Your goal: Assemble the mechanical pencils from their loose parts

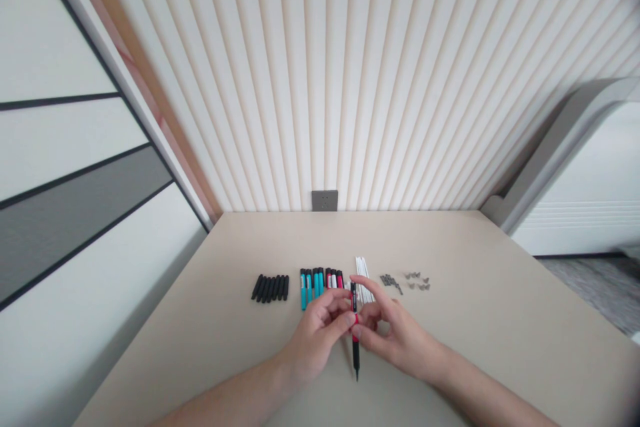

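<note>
A pen (356, 353) with a black grip, a red middle and a black upper part stands nearly upright in view, its pointed tip towards me. My left hand (317, 330) pinches its red middle between thumb and fingers. From the other side, my right hand (400, 333) grips the same part with thumb and fingers, while its index finger reaches up to the pen's top end. Just behind my hands lie blue pen barrels (309, 285) with black ends and red pen barrels (339, 279), partly hidden by my left fingers.
Several black tubes (270, 288) lie in a row at the left. Thin white sticks (361, 270) lie behind my right hand, with small grey metal pieces (390, 282) and small clip-like pieces (417, 280) further right. A ribbed wall with a dark socket (325, 201) borders the beige table (210, 347).
</note>
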`<state>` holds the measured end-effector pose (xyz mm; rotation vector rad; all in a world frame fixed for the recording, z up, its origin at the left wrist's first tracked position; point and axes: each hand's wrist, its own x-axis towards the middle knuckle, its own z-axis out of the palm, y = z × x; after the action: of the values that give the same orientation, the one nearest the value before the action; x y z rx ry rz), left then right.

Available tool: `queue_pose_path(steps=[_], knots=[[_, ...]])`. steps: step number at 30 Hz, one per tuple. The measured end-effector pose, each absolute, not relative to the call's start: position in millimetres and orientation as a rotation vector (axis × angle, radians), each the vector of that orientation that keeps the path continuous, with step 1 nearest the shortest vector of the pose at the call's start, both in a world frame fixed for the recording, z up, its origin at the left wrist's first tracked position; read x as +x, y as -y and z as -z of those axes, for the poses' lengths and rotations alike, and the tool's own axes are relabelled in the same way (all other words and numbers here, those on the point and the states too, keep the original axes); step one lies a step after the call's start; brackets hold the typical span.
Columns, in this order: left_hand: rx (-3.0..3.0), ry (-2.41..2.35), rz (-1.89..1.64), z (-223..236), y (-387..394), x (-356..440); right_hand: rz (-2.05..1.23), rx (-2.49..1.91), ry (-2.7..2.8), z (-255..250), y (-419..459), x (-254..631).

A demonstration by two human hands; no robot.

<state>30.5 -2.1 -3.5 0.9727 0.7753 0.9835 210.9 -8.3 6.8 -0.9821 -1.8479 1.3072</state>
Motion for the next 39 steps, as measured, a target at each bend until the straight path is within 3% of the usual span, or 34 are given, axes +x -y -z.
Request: queue_pose_path(steps=[39], knots=[[1.008, -0.797, -0.92, 3.3, 1.1, 27.1, -1.297, -0.967, 1.727, -1.6, 15.2, 206.1]])
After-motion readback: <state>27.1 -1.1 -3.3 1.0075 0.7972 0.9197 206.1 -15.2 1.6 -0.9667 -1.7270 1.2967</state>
